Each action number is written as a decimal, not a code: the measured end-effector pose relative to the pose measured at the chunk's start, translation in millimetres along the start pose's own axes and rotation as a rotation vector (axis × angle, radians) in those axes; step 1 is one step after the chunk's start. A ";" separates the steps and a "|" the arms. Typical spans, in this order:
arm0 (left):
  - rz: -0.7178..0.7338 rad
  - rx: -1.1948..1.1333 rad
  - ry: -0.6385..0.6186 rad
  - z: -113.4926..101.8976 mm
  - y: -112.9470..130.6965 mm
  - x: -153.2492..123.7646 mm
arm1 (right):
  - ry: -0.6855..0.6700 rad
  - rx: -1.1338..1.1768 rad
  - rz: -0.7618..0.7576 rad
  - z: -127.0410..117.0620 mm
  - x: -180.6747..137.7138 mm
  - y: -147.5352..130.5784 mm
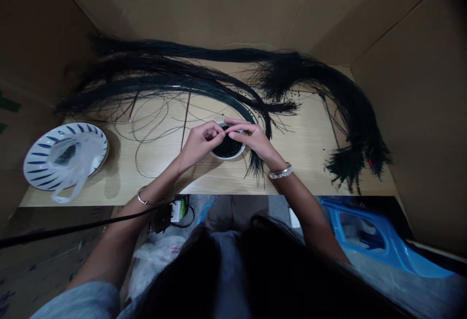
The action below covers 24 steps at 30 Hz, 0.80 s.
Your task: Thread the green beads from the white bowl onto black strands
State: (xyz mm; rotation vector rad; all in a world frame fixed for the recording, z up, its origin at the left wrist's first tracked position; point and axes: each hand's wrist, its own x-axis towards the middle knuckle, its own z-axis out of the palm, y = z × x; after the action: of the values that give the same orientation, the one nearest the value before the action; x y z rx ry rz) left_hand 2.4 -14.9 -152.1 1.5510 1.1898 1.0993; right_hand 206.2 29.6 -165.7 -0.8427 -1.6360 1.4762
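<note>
Two bare hands meet above a small round white bowl [233,156] filled with tiny dark pieces [226,149]. The left hand [204,139] comes in from the left with its fingers curled and thumb pressed near the forefinger; the right hand [251,136] reaches in opposite, fingers extended, thumb beneath. Their fingertips come together over the bowl; whether anything thin is pinched there, I cannot tell.

The bowl lies directly below both sets of fingertips, and being round it has no long axis. A long dark green-black bundle of fine strands [219,94] runs left to right beyond the hands, then bends toward the person just right of the bowl, so the right hand is nearer that end. Another dark bundle [219,54] stretches farther back, and a thick, curved dark bundle [350,95] lies to the right.

All this rests on a pale wood-grain counter [295,156], walled by brown cardboard [219,8]. At its left stands a white plate with blue stripes [36,166], carrying a translucent plastic bag [82,161]. Below the counter, a blue plastic stool-like piece [396,256] shows on the right.
</note>
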 end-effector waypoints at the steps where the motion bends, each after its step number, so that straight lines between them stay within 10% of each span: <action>1: 0.003 0.013 0.001 0.2 -0.1 -0.5 | 0.007 -0.012 0.001 0.5 -0.2 -0.2; 24: 0.048 0.078 0.014 0.6 -4.3 -1.6 | 0.117 -0.157 -0.063 7.0 -2.5 2.6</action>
State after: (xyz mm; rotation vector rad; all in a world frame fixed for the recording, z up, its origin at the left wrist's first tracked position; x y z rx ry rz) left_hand 1.8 -15.8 -156.6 1.6413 1.2227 1.1086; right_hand 201.2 24.3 -168.8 -0.9374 -1.6908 1.2440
